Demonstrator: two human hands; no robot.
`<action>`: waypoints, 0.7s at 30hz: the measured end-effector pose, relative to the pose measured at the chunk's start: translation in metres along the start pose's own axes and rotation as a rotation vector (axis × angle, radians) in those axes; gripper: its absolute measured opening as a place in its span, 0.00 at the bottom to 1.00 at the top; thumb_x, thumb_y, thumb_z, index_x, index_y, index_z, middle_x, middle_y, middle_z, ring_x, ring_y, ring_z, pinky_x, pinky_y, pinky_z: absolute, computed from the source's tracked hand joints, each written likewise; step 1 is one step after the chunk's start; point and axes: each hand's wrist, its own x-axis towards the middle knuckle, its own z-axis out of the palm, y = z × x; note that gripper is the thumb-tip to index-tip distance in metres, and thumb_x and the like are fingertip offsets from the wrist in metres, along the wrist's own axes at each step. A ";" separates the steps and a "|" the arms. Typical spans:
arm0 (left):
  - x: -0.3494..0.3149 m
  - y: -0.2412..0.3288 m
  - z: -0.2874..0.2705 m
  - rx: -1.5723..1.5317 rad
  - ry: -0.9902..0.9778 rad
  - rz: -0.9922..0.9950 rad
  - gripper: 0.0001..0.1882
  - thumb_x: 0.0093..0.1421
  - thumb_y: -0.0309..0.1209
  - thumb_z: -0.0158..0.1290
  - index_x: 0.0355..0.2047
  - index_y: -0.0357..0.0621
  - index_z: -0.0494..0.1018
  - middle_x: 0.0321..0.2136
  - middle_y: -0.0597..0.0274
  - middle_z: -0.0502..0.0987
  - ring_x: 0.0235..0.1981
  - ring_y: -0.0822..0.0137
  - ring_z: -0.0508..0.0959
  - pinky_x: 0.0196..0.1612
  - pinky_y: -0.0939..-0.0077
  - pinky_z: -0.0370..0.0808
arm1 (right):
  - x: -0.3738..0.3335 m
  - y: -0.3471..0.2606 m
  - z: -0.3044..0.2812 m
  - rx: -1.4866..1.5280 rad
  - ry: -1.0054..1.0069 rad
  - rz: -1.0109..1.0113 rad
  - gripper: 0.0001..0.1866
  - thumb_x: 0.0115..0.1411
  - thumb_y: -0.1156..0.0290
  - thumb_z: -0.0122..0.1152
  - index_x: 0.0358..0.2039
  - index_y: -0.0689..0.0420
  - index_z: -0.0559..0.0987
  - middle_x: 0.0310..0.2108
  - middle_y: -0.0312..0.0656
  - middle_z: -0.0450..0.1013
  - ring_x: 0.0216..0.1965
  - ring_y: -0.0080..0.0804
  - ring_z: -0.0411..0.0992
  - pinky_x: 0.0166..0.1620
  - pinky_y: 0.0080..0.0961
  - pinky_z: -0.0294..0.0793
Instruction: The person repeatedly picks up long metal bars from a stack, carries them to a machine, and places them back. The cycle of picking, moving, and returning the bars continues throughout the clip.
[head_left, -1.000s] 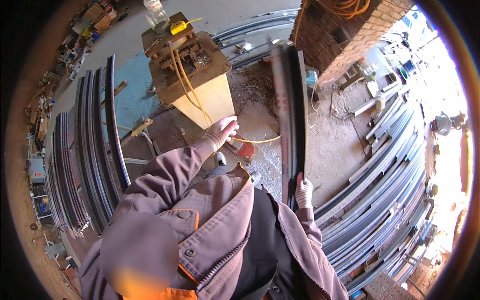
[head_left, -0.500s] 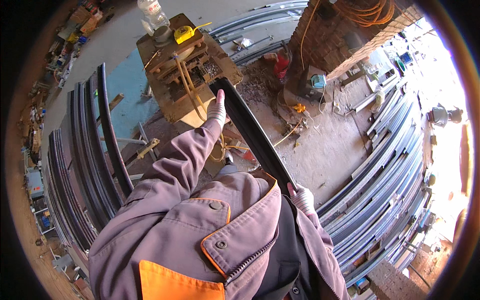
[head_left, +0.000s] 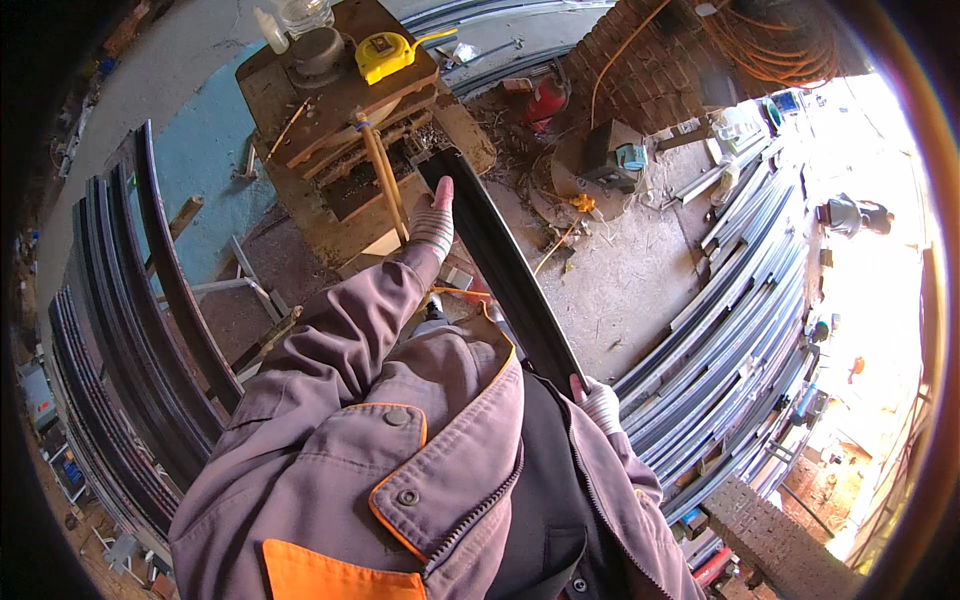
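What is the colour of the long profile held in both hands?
The long profile is black, with a thin paler edge; the head view shows it best.

Head-worn fisheye, close, facing down at hands (head_left: 434,222).

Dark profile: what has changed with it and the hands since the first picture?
The dark profile has swung its far end leftward, now at the brown workstand; whether they touch is unclear. The left hand, empty at first, has taken hold near that end. The right hand still holds the near end, and the yellow tape measure still sits on the workstand.
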 end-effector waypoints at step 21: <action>0.021 -0.004 -0.005 0.028 -0.104 0.066 0.49 0.61 0.73 0.34 0.45 0.29 0.71 0.44 0.30 0.75 0.51 0.34 0.73 0.50 0.50 0.70 | 0.012 0.038 0.008 0.265 -0.006 0.005 0.21 0.67 0.52 0.52 0.26 0.56 0.78 0.19 0.53 0.69 0.22 0.55 0.69 0.28 0.40 0.70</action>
